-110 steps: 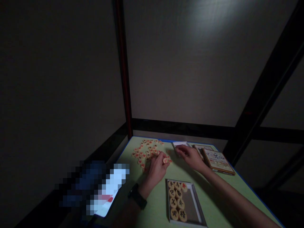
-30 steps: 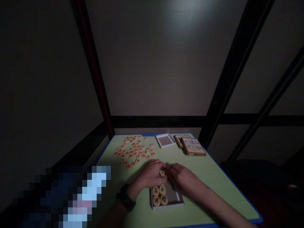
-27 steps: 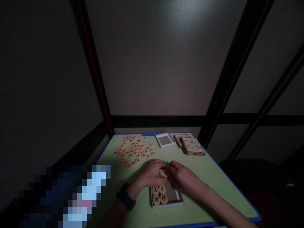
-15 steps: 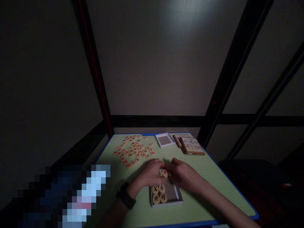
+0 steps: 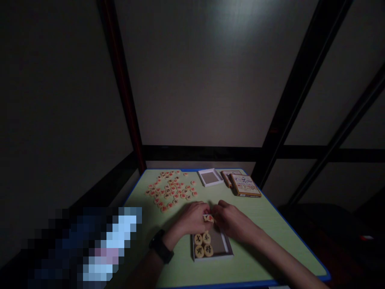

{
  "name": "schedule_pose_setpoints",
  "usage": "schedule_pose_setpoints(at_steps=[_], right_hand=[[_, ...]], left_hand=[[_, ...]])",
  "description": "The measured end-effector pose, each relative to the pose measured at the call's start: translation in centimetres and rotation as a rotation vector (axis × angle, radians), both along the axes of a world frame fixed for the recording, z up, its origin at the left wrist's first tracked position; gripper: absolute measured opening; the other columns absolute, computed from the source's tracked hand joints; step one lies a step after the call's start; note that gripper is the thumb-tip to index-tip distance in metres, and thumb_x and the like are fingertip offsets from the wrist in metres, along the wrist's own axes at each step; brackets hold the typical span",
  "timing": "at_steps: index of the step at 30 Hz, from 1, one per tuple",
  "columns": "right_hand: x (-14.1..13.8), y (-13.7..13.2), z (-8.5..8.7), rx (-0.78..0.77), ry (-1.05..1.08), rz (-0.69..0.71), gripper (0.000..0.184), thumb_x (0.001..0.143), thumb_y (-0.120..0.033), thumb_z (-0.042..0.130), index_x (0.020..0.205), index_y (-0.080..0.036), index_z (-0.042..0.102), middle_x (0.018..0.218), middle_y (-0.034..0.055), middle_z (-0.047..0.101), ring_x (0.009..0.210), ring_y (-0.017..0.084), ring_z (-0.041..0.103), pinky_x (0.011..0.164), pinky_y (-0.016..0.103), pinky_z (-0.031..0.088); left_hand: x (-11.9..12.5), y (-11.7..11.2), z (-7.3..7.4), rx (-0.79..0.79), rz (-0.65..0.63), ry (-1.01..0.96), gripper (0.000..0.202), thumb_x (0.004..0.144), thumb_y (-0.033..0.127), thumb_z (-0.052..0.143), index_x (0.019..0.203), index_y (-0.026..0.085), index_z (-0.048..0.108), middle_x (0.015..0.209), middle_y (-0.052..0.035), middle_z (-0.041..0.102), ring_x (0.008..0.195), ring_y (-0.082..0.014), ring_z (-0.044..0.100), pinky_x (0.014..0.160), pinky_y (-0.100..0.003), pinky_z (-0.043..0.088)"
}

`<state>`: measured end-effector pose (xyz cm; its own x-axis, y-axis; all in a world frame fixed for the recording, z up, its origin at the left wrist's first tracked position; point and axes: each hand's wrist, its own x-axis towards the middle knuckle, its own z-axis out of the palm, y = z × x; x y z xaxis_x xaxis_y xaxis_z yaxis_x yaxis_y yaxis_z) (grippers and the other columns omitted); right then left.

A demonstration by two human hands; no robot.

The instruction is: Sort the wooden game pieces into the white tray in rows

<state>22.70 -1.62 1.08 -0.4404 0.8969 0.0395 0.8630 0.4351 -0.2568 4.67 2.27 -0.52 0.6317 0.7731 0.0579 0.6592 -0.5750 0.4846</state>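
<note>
Both hands meet over the far end of a shallow box near the table's front edge. My left hand, with a dark watch on its wrist, has its fingers curled over the box's far left part. Beside its fingertips shows a round Chinese chess piece with a red character, partly covered. My right hand is closed at the far right part of the box, fingertips close to that piece. What either hand grips is hidden. Several black-marked Chinese chess pieces lie in the box's near left corner.
Many loose Chinese chess pieces, red and black, are spread on the left of the green table. A white box half stands at the back. Two printed boxes lie overlapping at the back right. A wall rises behind the table.
The view has shifted slightly. The red-marked piece between my hands now shows less of its face. Both hands stay at the box's far end.
</note>
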Motion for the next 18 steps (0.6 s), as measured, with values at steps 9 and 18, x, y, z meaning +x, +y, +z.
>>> schedule_pose_setpoints(at_steps=[9, 18], right_hand=[[0.5, 0.2, -0.6, 0.012, 0.096, 0.014, 0.017, 0.082, -0.004, 0.057, 0.093, -0.015, 0.064, 0.090, 0.0051, 0.058, 0.075, 0.015, 0.059, 0.066, 0.024, 0.041], [0.9, 5.8, 2.5, 0.063, 0.172, 0.023, 0.025, 0.081, -0.006, 0.058, 0.103, -0.013, 0.068, 0.097, 0.0091, 0.067, 0.072, 0.014, 0.062, 0.067, 0.023, 0.045]], left_hand=[[0.2, -0.3, 0.6, 0.001, 0.011, -0.013, 0.019, 0.075, 0.026, 0.066, 0.093, 0.019, 0.068, 0.098, -0.0048, 0.073, 0.092, -0.0235, 0.066, 0.083, -0.031, 0.050], [-0.3, -0.3, 0.7, -0.056, -0.018, -0.035, 0.032, 0.070, 0.029, 0.074, 0.101, 0.021, 0.070, 0.105, -0.0046, 0.074, 0.098, -0.0249, 0.066, 0.089, -0.034, 0.050]])
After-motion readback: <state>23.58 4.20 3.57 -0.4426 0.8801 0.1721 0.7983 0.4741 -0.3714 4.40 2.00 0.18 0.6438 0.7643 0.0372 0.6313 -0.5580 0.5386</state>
